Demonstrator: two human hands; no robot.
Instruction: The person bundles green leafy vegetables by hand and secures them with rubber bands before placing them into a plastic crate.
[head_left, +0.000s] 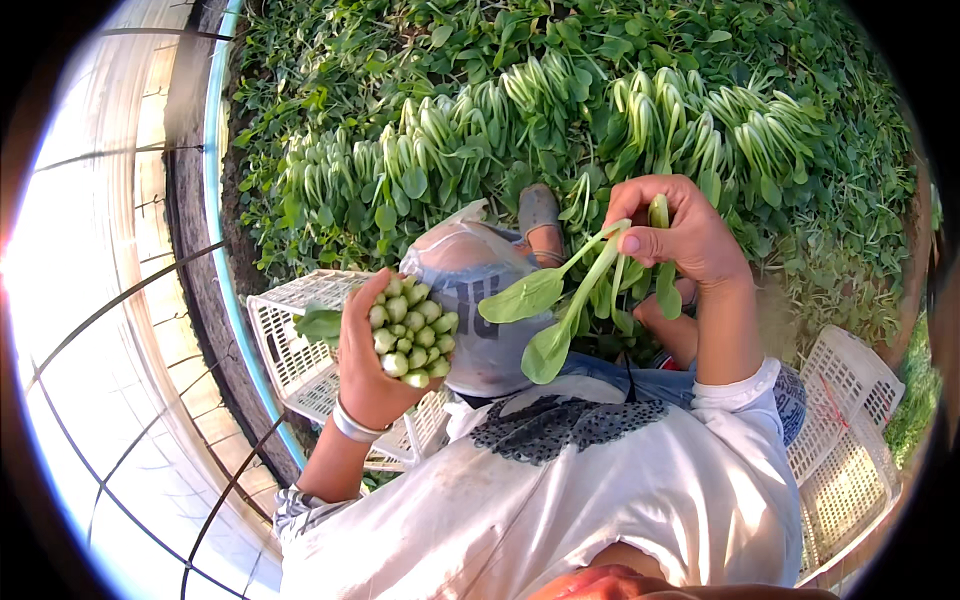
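My left hand (367, 360) is wrapped around a bundle of leafy green vegetables (412, 330), with the pale cut stem ends facing up and some leaves sticking out to the left. Between the thumb and fingers of my right hand (667, 232) are a few loose leafy green stalks (589, 292), their leaves hanging down towards my lap. A clear plastic sheet (480, 300) covers my knee between the two hands. Beyond them, harvested greens (442, 135) lie in a row of bunches, pale stem ends up, and more bunches (772, 139) lie at the right.
A white plastic crate (289, 292) stands close by on the left, partly behind my left arm. Another white crate (847, 450) is at the right. Low green plants (465, 37) cover the ground ahead. A light blue pipe (217, 180) runs along the bed's left edge.
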